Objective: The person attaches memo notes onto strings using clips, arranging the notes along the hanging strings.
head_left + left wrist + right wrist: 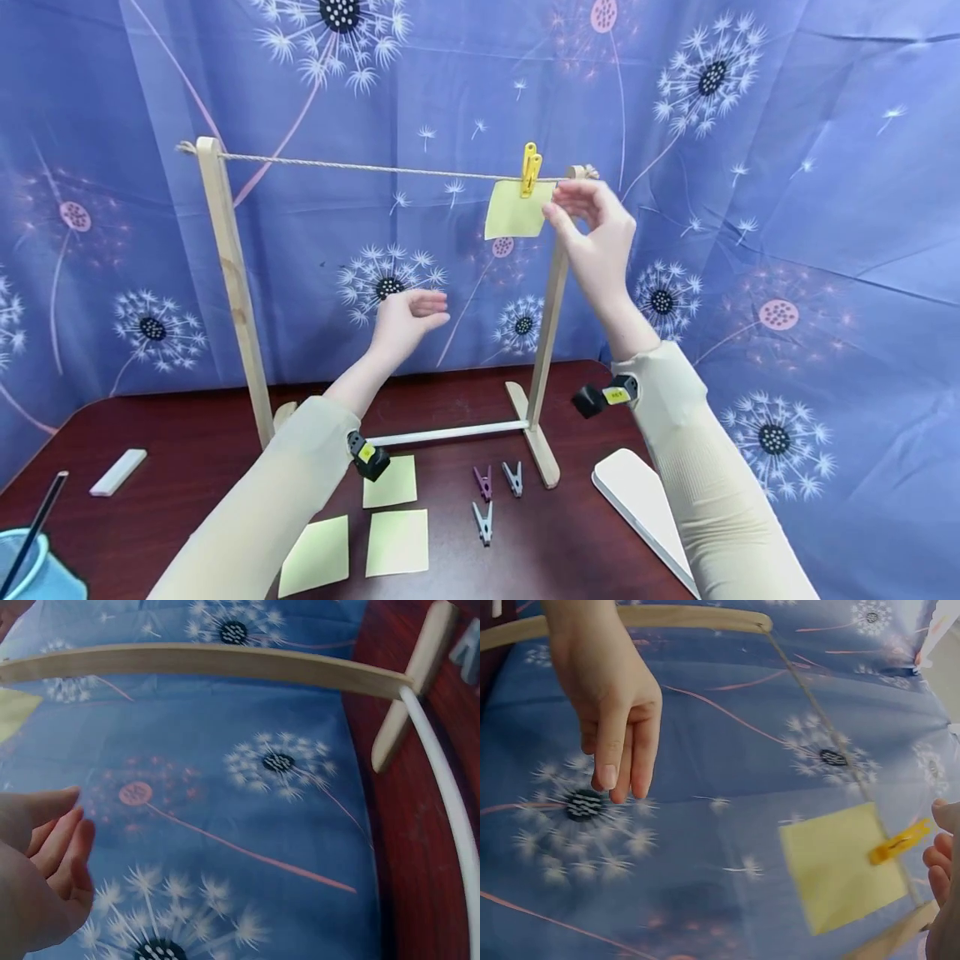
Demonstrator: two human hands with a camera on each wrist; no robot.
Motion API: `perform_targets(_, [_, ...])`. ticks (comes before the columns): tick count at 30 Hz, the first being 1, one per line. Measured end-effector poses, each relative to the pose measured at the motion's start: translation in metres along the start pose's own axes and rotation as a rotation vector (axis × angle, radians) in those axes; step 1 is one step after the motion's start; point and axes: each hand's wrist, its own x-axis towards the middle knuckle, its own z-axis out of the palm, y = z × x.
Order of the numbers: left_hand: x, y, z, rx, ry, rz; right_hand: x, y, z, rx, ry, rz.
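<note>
A yellow clothespin (531, 171) pins a pale yellow sticky note (517, 211) to a rope (390, 170) near its right end. Close beside the note's right edge is my right hand (600, 233), fingers loosely bent. The right wrist view shows this hand (945, 877) by the handle end of the clothespin (900, 841), with nothing in its grasp. Lower and further left, my left hand (405, 323) hovers in mid-air below the rope, fingers relaxed and holding nothing. In the left wrist view that hand (49, 870) is apart from the note (15, 712).
The rope runs between two wooden posts (236, 283) joined by a white bar (450, 434). Sticky notes (397, 542) and three clothespins (483, 522) lie on the dark red table (187, 467). A white block (118, 472), blue cup (45, 575) and white case (641, 508) stand around them.
</note>
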Motion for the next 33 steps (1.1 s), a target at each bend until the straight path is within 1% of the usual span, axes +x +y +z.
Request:
perform_targets(4, [-0.015, -0.016, -0.003, 0.101, -0.081, -0.012, -0.032, 0.009, 0.000, 0.001, -0.036, 0.013])
perform_targets(6, [-0.023, -0.024, -0.004, 0.145, -0.101, -0.015, -0.048, 0.013, -0.001, -0.002, -0.047, 0.034])
perform_targets(8, [-0.032, -0.032, -0.006, 0.178, -0.108, -0.020, -0.063, 0.018, -0.003, -0.003, -0.062, 0.059])
perform_targets(10, [-0.041, -0.040, -0.007, 0.202, -0.102, -0.032, -0.077, 0.023, -0.004, -0.009, -0.078, 0.095])
perform_targets(12, [-0.049, -0.049, -0.009, 0.204, -0.093, -0.048, -0.090, 0.029, -0.005, -0.025, -0.097, 0.142])
perform_targets(16, [-0.064, -0.066, -0.011, 0.189, -0.059, -0.072, -0.115, 0.042, -0.006, -0.064, -0.155, 0.267])
perform_targets(17, [-0.067, -0.071, -0.012, 0.188, -0.051, -0.078, -0.120, 0.040, -0.005, -0.083, -0.176, 0.302])
perform_targets(22, [-0.086, -0.095, -0.011, 0.211, -0.015, -0.111, -0.151, 0.052, -0.006, -0.135, -0.236, 0.423])
perform_targets(25, [-0.097, -0.106, -0.009, 0.221, -0.022, -0.140, -0.169, 0.063, -0.007, -0.140, -0.271, 0.488])
perform_targets(30, [-0.114, -0.117, -0.004, 0.240, -0.051, -0.187, -0.192, 0.070, -0.011, -0.157, -0.369, 0.618])
perform_targets(33, [-0.121, -0.122, -0.002, 0.234, -0.067, -0.213, -0.204, 0.074, -0.014, -0.175, -0.441, 0.671])
